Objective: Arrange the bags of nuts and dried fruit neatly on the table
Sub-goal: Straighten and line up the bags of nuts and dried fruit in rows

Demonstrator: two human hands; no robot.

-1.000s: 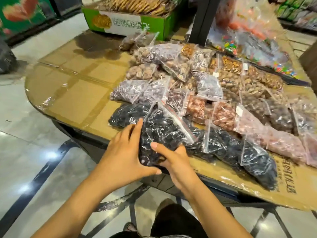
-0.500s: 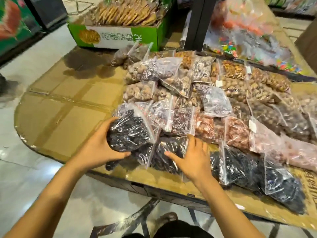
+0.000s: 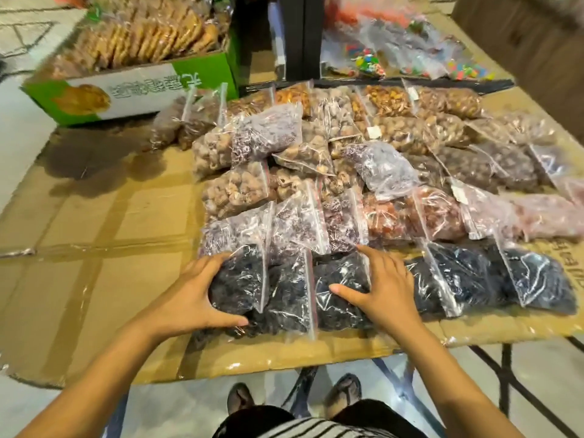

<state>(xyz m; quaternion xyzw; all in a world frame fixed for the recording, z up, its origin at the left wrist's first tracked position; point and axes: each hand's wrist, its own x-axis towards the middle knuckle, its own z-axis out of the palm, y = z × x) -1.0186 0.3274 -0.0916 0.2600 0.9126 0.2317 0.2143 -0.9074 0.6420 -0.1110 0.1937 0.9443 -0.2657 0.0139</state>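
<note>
Several clear zip bags of nuts and dried fruit lie in rows on the cardboard-covered table (image 3: 94, 279). The front row holds dark dried fruit. My left hand (image 3: 196, 295) cups the left end of the leftmost dark fruit bag (image 3: 240, 279), with fingers over its top and thumb under its near edge. My right hand (image 3: 385, 289) lies flat with spread fingers on a neighbouring dark fruit bag (image 3: 341, 276). Behind them run rows of purple-brown bags (image 3: 294, 226), reddish bags (image 3: 436, 216) and pale nut bags (image 3: 234, 191). Two bags (image 3: 268, 131) (image 3: 385, 169) sit loosely on top of the pile.
A green box of biscuits (image 3: 142, 93) stands at the back left. A black post (image 3: 303, 36) rises behind the bags, with bags of coloured sweets (image 3: 410, 58) to its right. Bare cardboard spreads to the left. The table's front edge (image 3: 284, 358) is just below my hands.
My left hand has brought the dark fruit bag down from above the pile to the left end of the front row. My right hand has shifted onto the bag beside it.
</note>
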